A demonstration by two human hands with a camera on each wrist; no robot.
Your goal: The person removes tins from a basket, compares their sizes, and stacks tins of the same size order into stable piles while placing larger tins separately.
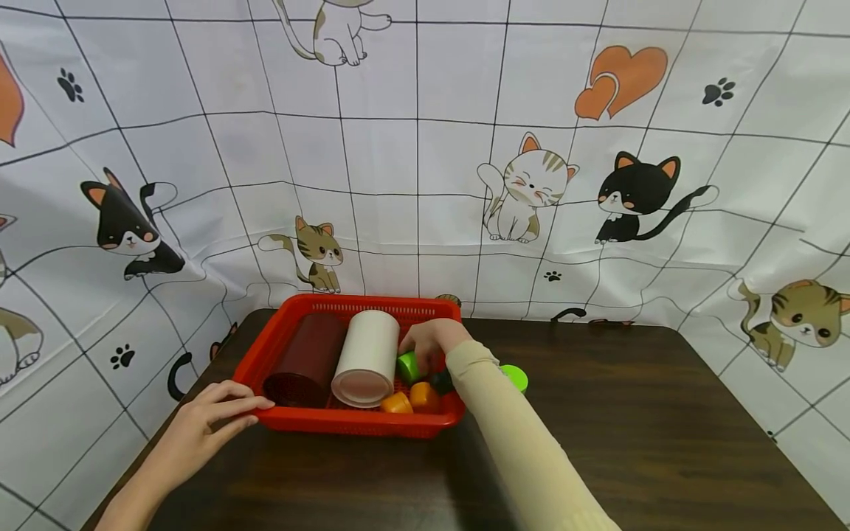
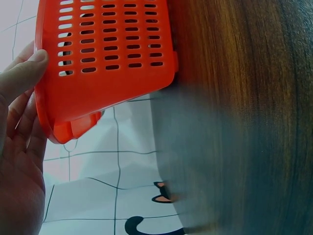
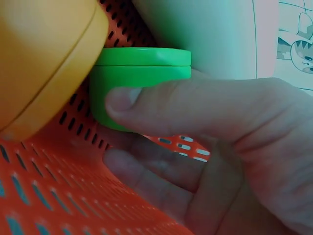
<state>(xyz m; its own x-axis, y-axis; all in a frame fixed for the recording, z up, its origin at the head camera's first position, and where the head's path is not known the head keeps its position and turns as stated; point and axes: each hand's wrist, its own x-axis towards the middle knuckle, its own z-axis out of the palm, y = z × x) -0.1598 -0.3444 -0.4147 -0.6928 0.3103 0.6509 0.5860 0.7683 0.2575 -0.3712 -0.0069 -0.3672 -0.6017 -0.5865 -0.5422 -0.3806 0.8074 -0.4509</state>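
A red plastic basket (image 1: 352,420) with slotted walls sits on the table, and my left hand (image 1: 199,430) grips its near left corner. In the left wrist view the thumb (image 2: 27,71) presses the outer side of the rim, the fingers behind it. My right hand (image 1: 434,339) reaches down into the basket's right part. There it pinches a small green lidded jar (image 3: 146,73), thumb across its side. Close by lie orange jars (image 1: 397,403) and a dark green piece (image 1: 441,381), partly covered by the hand and sleeve.
A white cylinder (image 1: 367,354) and a dark brown cylinder (image 1: 308,358) lie side by side in the basket's left and middle. A bright green round piece (image 1: 515,377) is on the dark wooden table (image 1: 631,413) beyond the right sleeve. A cat-printed sheet (image 1: 425,147) hangs behind.
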